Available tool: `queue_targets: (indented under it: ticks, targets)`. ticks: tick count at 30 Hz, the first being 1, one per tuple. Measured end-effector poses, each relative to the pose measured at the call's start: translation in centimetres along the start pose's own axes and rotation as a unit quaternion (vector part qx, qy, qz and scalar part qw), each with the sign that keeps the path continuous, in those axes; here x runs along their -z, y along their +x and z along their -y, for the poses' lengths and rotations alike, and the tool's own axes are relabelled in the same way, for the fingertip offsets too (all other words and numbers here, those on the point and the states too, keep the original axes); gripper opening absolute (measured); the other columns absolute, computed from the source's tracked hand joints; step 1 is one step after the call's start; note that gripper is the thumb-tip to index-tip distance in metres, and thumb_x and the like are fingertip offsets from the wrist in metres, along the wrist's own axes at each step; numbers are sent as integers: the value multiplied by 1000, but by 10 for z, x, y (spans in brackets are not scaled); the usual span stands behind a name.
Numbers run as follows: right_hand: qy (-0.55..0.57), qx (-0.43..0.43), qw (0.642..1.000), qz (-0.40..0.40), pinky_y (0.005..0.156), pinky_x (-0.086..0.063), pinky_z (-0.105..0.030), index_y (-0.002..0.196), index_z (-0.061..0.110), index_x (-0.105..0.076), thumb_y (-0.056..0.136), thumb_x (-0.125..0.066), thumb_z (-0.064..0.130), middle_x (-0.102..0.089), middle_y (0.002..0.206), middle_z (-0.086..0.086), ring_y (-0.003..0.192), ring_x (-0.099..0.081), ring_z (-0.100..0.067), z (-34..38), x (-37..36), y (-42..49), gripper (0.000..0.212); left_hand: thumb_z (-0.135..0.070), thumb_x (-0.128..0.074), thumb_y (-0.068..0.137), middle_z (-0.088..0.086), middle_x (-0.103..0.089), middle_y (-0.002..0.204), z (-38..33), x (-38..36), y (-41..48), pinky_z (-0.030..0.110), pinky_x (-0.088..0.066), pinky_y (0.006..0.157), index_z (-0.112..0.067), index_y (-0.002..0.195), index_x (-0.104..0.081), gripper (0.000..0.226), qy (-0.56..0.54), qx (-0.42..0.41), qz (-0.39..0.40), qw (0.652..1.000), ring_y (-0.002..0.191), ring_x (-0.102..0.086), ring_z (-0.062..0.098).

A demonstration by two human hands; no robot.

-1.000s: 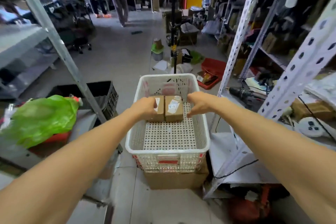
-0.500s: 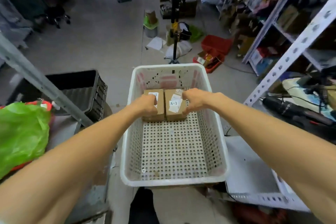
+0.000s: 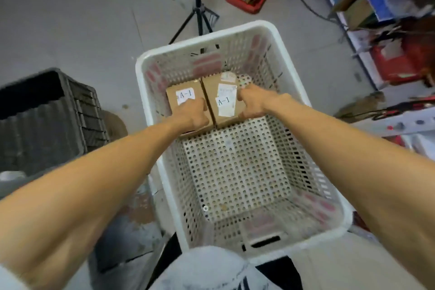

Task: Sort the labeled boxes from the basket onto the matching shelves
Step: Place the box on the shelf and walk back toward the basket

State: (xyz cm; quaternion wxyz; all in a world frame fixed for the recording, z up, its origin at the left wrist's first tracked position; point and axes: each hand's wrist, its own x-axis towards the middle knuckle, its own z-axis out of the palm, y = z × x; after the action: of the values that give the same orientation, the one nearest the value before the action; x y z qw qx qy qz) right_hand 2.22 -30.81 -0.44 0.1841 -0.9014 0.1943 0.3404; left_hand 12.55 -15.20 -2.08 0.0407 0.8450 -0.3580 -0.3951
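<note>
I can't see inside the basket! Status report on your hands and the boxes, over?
Left hand grips left A-1 box. Right hand grips right A-1 box. Both side by side, far end of white basket. Nothing on top.

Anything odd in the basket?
Nothing spilled or damaged. The left box and right box lie side by side, both labelled A-1; the right box carries extra stickers. A small ring lies loose on the basket floor.

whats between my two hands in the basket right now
In the head view, the right A-1 box, held by the right hand, spans the gap; the left hand grips the left A-1 box beside it.
</note>
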Motion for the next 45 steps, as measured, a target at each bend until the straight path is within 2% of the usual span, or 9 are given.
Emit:
queue_targets:
  ticks: [9, 14, 19, 23, 27, 30, 34, 40, 45]
  targets:
    - [39, -38, 998, -35, 92, -46, -36, 133, 7, -44, 86, -64, 25, -50, 128, -12, 111, -53, -30, -52, -57, 100, 55, -11, -59, 84, 11, -61, 115, 11, -54, 110, 36, -51, 81, -8, 120, -52, 37, -22, 19, -22, 999, 100, -58, 28]
    - [81, -76, 991, -77, 97, -42, -41, 139, 4, -28, 82, -72, 35, -42, 135, -21, 120, -47, -38, -84, -88, 156, 78, -14, -62, 83, 14, -60, 111, 26, -78, 162, 34, -46, 72, -3, 114, -53, 35, 29, 10, -8, 999, 94, -58, 30]
    - [225, -78, 964, -115, 103, -38, -40, 144, 4, -20, 68, -84, 38, -39, 137, -21, 126, -41, -36, -85, -115, 212, 105, -12, -57, 87, 14, -54, 90, 20, -88, 192, 31, -41, 66, -5, 88, -52, 9, 24, 49, -40, 998, 79, -50, 27]
    - [281, -114, 943, -136, 100, -42, -47, 151, 17, 1, 67, -85, 18, -44, 139, -19, 123, -47, -36, -88, -139, 229, 120, -11, -54, 88, 10, -48, 86, 8, -96, 194, 30, -40, 67, -7, 86, -46, 9, -9, 80, -52, 995, 78, -47, 25]
    - [308, -143, 926, -165, 100, -41, -48, 152, 28, 2, 65, -85, 12, -47, 136, -17, 122, -48, -36, -94, -153, 217, 124, -13, -57, 89, 9, -51, 91, -5, -105, 190, 28, -41, 67, -8, 89, -48, 10, -85, 101, -26, 991, 83, -51, 25]
    - [332, -178, 915, -144, 105, -38, -47, 153, 28, 2, 64, -86, 9, -39, 142, -18, 127, -44, -37, -102, -165, 192, 127, -16, -61, 88, 13, -56, 110, -12, -127, 187, 30, -43, 70, 2, 114, -47, 35, -171, 125, 15, 977, 102, -57, 29]
    - [371, -216, 894, -131, 102, -38, -46, 151, 30, -6, 63, -87, 8, -43, 140, -14, 126, -45, -34, -108, -199, 142, 122, -14, -70, 82, 20, -42, 139, -8, -185, 176, 37, -42, 99, -5, 149, -6, 94, -257, 113, 50, 958, 125, -46, 35]
    - [486, -173, 847, -128, 106, -39, -44, 152, 30, -10, 60, -85, -1, -53, 137, 2, 126, -46, -20, -116, -240, 108, 122, 2, -73, 77, 8, -44, 145, 5, -245, 148, 49, -39, 107, -36, 146, 24, 125, -411, 84, 58, 906, 129, -46, 26]
    - [580, -121, 800, -93, 108, -34, -29, 153, 30, 0, 54, -89, -1, -47, 133, 13, 126, -42, -6, -122, -252, 105, 137, 2, -78, 72, -2, -45, 142, 5, -253, 149, 46, -36, 110, -31, 146, 27, 133, -449, 55, 56, 890, 131, -42, 18]
